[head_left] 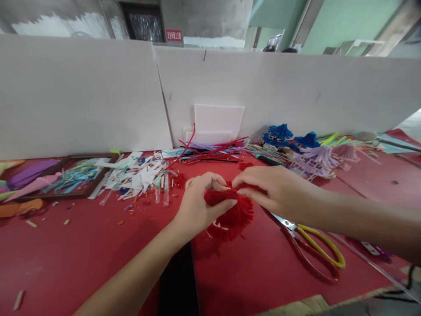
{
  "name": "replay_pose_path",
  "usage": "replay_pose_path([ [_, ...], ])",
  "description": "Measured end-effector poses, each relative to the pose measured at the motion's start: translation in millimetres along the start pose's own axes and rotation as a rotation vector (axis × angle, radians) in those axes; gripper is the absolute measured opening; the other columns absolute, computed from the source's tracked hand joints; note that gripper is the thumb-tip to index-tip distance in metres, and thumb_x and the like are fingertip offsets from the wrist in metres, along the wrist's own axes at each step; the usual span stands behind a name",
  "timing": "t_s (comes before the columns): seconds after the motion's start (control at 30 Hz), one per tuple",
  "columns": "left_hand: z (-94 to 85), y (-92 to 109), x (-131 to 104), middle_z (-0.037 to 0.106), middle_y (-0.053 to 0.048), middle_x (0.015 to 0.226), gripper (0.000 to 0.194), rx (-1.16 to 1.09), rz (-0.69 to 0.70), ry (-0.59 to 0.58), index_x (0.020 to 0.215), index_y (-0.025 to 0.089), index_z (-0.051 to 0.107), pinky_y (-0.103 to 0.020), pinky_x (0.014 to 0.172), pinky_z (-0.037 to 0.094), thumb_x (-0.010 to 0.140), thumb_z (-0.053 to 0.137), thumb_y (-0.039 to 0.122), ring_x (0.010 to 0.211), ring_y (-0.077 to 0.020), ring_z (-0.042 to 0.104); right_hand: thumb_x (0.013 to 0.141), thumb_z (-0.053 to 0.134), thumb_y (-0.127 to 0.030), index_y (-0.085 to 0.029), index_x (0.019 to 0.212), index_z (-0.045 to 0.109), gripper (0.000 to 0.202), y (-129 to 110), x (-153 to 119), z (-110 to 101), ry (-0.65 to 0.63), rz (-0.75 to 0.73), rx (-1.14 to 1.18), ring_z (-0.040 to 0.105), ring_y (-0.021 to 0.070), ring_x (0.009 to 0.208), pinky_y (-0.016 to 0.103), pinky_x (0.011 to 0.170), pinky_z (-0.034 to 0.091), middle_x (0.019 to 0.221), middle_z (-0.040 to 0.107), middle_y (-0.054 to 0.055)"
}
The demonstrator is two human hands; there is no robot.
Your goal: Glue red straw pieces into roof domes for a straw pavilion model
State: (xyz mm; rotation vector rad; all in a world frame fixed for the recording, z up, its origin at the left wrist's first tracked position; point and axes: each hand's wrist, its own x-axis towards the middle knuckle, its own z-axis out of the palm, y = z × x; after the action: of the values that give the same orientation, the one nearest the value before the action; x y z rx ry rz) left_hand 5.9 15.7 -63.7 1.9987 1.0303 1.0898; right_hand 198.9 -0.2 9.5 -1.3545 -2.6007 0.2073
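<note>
Both of my hands hold a red fringed paper flower just above the red table. My left hand pinches its left side between thumb and fingers. From the right, my right hand grips its top with the fingertips. The flower's cut fringe hangs down below my fingers. Part of the flower is hidden under my hands.
Red-and-yellow scissors lie right of the flower. Red and purple pipe cleaners, blue fringed flowers, purple ones, paper scraps and a dark frame line the back. A white partition walls off the table.
</note>
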Motion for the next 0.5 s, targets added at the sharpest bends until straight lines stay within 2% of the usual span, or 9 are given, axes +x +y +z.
replay_pose_path([
  [0.1, 4.0, 5.5, -6.2, 0.070, 0.000, 0.089, 0.030, 0.178, -0.005, 0.053, 0.094, 0.022, 0.059, -0.042, 0.088, 0.037, 0.073, 0.079, 0.029, 0.086, -0.0207, 0.061, 0.093, 0.043, -0.019, -0.019, 0.099, 0.066, 0.024, 2.6, 1.2, -3.6, -0.058, 0.011, -0.056, 0.067, 0.0200, 0.085, 0.031, 0.073, 0.045, 0.093, 0.074, 0.005],
  [0.17, 6.4, 9.4, -10.3, 0.070, -0.001, 0.092, 0.030, 0.279, 0.022, 0.076, 0.095, 0.023, 0.063, -0.043, 0.087, 0.035, 0.073, 0.079, 0.035, 0.089, -0.0228, 0.060, 0.094, 0.043, -0.021, -0.019, 0.093, 0.068, 0.025, 3.4, 0.8, -5.8, -0.038, -0.022, -0.074, 0.067, 0.0202, 0.084, 0.032, 0.074, 0.046, 0.090, 0.074, 0.005],
  [0.27, 4.9, 17.4, -15.6, 0.068, -0.006, 0.109, 0.031, 0.331, 0.110, 0.126, 0.107, 0.025, 0.065, -0.043, 0.091, 0.033, 0.080, 0.073, 0.040, 0.102, -0.0257, 0.054, 0.096, 0.042, -0.021, -0.018, 0.091, 0.067, 0.026, 1.1, -1.9, -7.7, 0.093, -0.110, -0.077, 0.066, 0.0186, 0.081, 0.031, 0.073, 0.046, 0.087, 0.073, 0.005],
  [0.33, -0.7, 25.6, -17.8, 0.066, -0.006, 0.115, 0.021, 0.302, 0.145, 0.126, 0.110, 0.025, 0.065, -0.042, 0.093, 0.033, 0.091, 0.058, 0.033, 0.107, -0.0243, 0.051, 0.097, 0.039, -0.020, -0.018, 0.089, 0.066, 0.028, -2.4, -5.1, -8.2, 0.190, -0.196, -0.089, 0.064, 0.0177, 0.080, 0.030, 0.072, 0.046, 0.086, 0.071, 0.005],
  [0.4, -8.7, 35.1, -18.7, 0.069, -0.003, 0.098, 0.022, 0.257, 0.147, 0.088, 0.096, 0.024, 0.066, -0.039, 0.088, 0.034, 0.098, 0.045, 0.026, 0.096, -0.0207, 0.053, 0.098, 0.037, -0.019, -0.019, 0.086, 0.064, 0.030, -5.9, -8.9, -8.6, 0.237, -0.248, -0.106, 0.062, 0.0178, 0.079, 0.030, 0.072, 0.045, 0.084, 0.069, 0.005],
  [0.5, -20.3, 47.2, -18.3, 0.065, 0.001, 0.070, 0.028, 0.279, 0.165, 0.051, 0.077, 0.021, 0.061, -0.036, 0.078, 0.033, 0.098, 0.042, 0.022, 0.075, -0.0169, 0.052, 0.096, 0.036, -0.014, -0.019, 0.083, 0.059, 0.027, -9.0, -14.6, -9.4, 0.198, -0.182, -0.101, 0.057, 0.0176, 0.076, 0.031, 0.070, 0.042, 0.082, 0.064, 0.005],
])
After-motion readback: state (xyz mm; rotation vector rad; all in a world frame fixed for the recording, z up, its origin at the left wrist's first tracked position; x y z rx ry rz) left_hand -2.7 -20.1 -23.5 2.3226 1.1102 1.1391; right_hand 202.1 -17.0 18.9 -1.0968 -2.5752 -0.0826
